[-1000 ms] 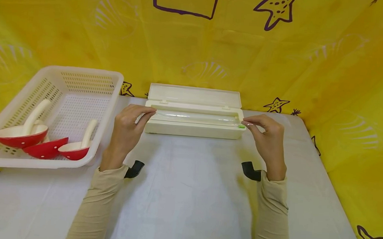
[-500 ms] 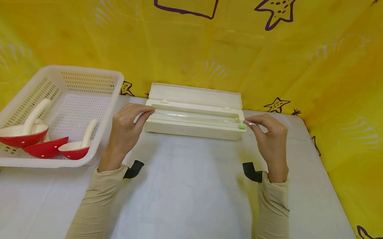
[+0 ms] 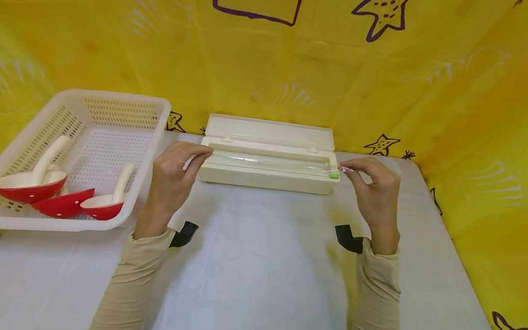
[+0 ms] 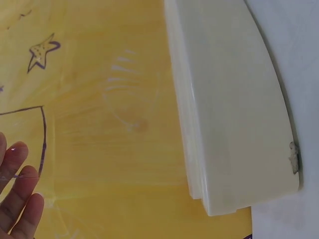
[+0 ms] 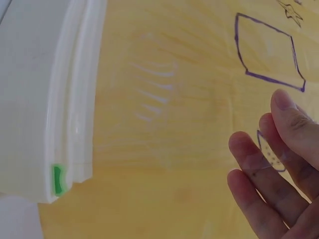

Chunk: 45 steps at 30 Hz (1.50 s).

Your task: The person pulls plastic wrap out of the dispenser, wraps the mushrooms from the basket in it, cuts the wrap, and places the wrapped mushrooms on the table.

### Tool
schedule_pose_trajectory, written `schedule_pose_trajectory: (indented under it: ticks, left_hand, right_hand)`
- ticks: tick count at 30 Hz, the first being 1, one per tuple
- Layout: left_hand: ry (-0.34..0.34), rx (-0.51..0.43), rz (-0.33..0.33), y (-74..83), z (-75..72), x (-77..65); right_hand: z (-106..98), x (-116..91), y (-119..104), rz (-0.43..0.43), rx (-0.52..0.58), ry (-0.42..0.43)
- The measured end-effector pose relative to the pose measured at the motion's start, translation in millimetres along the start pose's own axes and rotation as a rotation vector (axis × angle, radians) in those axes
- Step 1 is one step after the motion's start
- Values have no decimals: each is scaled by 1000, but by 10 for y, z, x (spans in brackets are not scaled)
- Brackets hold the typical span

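Observation:
A cream cling film dispenser box (image 3: pixel 267 181) stands at the back of the table, its lid (image 3: pixel 271 133) raised behind it. Clear cling film (image 3: pixel 255 159) stretches above it between both hands. My left hand (image 3: pixel 169 181) pinches the film's left corner between thumb and fingertips. At the other corner my right hand (image 3: pixel 378 201) pinches a gathered bit of film. A green slider (image 3: pixel 334 175) sits at the box's right end, also seen in the right wrist view. Both wrist views show the box's front and the sheer film spread beside it, hard to make out.
On the left a white perforated basket (image 3: pixel 158 150) holds several red-and-white ladles (image 3: pixel 63 203). A white cloth (image 3: pixel 257 267) covers the table. Yellow patterned fabric (image 3: pixel 271 58) hangs behind and along the right side.
Both hands have drawn slightly apart, the right one farther to the right, still pinching the film. The green slider shows more fully now. The box has barely shifted.

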<state>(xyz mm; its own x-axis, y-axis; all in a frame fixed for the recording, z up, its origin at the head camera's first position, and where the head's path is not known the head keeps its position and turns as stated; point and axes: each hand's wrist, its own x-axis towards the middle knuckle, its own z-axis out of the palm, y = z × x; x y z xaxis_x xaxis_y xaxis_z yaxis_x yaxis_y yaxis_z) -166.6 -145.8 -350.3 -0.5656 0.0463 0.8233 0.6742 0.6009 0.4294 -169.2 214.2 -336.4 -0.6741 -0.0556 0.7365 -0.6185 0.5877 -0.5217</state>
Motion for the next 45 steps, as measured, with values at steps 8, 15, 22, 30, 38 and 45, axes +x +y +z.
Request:
schedule_pose_trajectory:
  ticks: [8,15,22,30,38,45]
  left_hand:
    - [32,-34,3,65,-19,23]
    - [43,-35,4,88,-38,30]
    - [51,-35,9,133,-74,49]
    - [76,-70,19,229,-133,74]
    - [141,-102,46,318,-179,96]
    - [190,-97,77,378,-206,103]
  right_hand:
    - [-27,10,-46,3,-25,8]
    - [-57,11,-81,2,-44,11]
    - [-91,13,-154,-12,-14,48]
    - [-171,11,-244,1,-4,39]
    - [-234,-2,-351,-25,15,83]
    - [-283,-8,-428,-41,44,133]
